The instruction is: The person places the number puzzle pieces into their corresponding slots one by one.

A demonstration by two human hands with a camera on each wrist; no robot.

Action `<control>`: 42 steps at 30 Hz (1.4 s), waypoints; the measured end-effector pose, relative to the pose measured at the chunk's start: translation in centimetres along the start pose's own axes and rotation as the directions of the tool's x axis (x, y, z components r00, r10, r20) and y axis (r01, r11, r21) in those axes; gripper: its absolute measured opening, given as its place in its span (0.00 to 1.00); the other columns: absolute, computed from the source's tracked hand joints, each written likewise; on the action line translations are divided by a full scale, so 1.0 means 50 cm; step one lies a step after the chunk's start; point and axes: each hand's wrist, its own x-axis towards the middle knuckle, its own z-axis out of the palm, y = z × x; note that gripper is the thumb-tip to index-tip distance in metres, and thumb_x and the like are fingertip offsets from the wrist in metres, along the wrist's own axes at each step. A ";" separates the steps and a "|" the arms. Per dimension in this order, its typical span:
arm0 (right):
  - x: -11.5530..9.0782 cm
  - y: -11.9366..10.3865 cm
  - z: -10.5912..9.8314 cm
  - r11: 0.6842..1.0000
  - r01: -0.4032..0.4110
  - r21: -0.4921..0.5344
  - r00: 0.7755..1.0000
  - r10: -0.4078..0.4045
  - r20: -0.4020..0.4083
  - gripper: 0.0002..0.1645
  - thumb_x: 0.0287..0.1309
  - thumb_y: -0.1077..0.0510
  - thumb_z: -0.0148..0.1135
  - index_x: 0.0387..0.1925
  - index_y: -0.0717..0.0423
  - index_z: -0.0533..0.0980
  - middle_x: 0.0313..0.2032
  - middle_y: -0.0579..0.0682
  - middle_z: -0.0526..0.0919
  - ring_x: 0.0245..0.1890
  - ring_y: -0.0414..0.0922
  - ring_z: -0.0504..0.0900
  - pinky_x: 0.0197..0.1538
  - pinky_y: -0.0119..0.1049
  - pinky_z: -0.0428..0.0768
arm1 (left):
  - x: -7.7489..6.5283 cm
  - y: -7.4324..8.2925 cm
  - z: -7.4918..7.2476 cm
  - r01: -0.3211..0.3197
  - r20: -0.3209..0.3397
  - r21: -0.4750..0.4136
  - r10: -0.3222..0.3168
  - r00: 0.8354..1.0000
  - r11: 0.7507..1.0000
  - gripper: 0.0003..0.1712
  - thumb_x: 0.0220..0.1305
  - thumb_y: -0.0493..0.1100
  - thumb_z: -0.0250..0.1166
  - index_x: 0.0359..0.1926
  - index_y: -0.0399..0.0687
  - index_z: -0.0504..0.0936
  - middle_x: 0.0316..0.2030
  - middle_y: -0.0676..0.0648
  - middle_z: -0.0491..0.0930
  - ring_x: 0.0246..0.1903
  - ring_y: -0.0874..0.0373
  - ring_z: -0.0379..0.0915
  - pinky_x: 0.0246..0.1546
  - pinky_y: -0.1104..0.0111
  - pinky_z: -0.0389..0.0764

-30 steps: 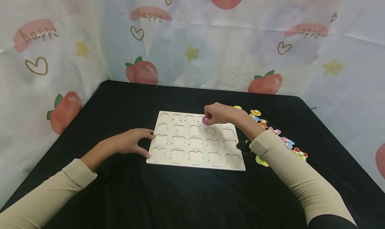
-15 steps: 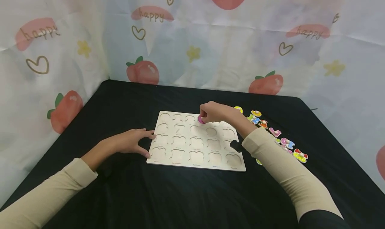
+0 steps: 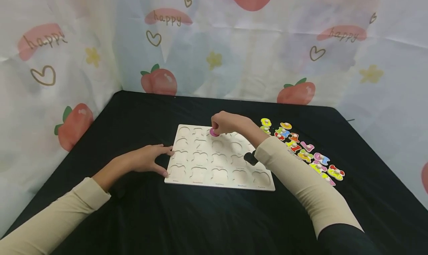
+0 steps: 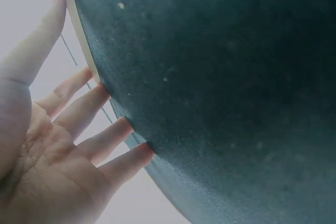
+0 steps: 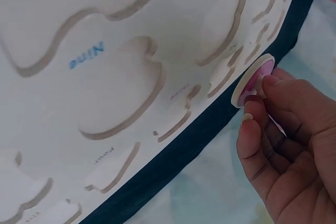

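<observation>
A white wooden puzzle board [image 3: 208, 146] with rows of cut-out recesses and small printed number words lies flat on the black cloth. My left hand [image 3: 142, 159] rests at its left edge, fingers extended and spread; the left wrist view shows the fingertips [image 4: 139, 153] against that edge. Above the board's back row, my right hand [image 3: 229, 122] pinches a purple-pink knobbed puzzle piece [image 3: 213, 132] between thumb and fingers. Seen from the right wrist, this puzzle piece [image 5: 252, 83] is held tilted by its knob, apart from the board surface, its pale wooden rim showing.
Several colourful knobbed number pieces [image 3: 305, 155] lie scattered on the cloth right of the board, some partly hidden by the right sleeve [image 3: 294, 169]. A patterned fabric backdrop [image 3: 244, 73] stands behind the black-covered table [image 3: 200, 218].
My right hand has moved left along the board's back row, carrying the purple-pink puzzle piece. More of the scattered pieces show beside the sleeve. The left hand stays at the board's edge.
</observation>
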 end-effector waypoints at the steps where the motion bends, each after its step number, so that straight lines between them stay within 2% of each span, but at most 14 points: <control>1: 0.003 -0.001 0.000 1.000 0.001 -0.005 1.000 -0.001 0.007 0.04 0.61 0.59 0.59 0.34 0.56 0.77 0.29 0.48 0.78 0.27 0.42 0.74 0.34 0.35 0.74 | 0.001 0.000 0.001 0.000 -0.001 0.000 0.000 1.000 1.000 0.44 0.48 0.58 0.72 0.64 0.44 0.70 0.68 0.41 0.59 0.67 0.40 0.47 0.60 0.46 0.58; 8: 0.016 -0.015 -0.009 1.000 0.015 -0.020 1.000 -0.015 0.008 0.08 0.63 0.60 0.58 0.28 0.57 0.78 0.24 0.47 0.76 0.23 0.42 0.73 0.32 0.35 0.72 | 0.001 0.003 0.001 0.003 -0.006 0.009 -0.003 1.000 1.000 0.43 0.48 0.57 0.73 0.63 0.44 0.70 0.67 0.40 0.60 0.67 0.39 0.48 0.60 0.46 0.58; 15: 0.044 -0.026 0.005 1.000 0.020 -0.014 0.999 -0.020 -0.030 0.14 0.62 0.57 0.60 0.21 0.58 0.77 0.14 0.44 0.64 0.18 0.40 0.63 0.28 0.33 0.67 | 0.004 0.000 0.003 0.018 -0.001 0.024 -0.018 1.000 1.000 0.44 0.47 0.57 0.72 0.64 0.45 0.70 0.67 0.39 0.60 0.67 0.39 0.49 0.59 0.46 0.59; 23: 0.065 -0.049 0.017 1.000 0.026 -0.016 0.998 -0.027 -0.057 0.09 0.61 0.59 0.60 0.26 0.58 0.78 0.21 0.47 0.73 0.23 0.41 0.69 0.30 0.33 0.69 | 0.005 0.002 0.005 0.022 0.003 0.011 -0.022 1.000 1.000 0.43 0.48 0.56 0.73 0.64 0.45 0.70 0.67 0.38 0.59 0.66 0.40 0.50 0.60 0.47 0.59; 35: 0.107 -0.065 0.024 0.997 0.078 -0.009 0.994 -0.078 -0.081 0.08 0.60 0.58 0.63 0.27 0.57 0.80 0.21 0.47 0.75 0.22 0.40 0.70 0.28 0.31 0.71 | 0.003 0.002 -0.003 0.030 0.004 0.004 -0.030 1.000 1.000 0.44 0.48 0.57 0.73 0.64 0.44 0.69 0.66 0.38 0.60 0.67 0.41 0.51 0.61 0.48 0.57; 42: 0.123 -0.084 0.026 0.997 0.078 -0.016 0.994 -0.079 -0.079 0.09 0.60 0.58 0.62 0.26 0.57 0.81 0.17 0.46 0.70 0.20 0.40 0.68 0.27 0.30 0.69 | 0.004 0.002 -0.004 0.025 0.003 0.008 -0.025 1.000 1.000 0.45 0.47 0.57 0.73 0.63 0.44 0.69 0.66 0.38 0.61 0.66 0.41 0.53 0.61 0.48 0.58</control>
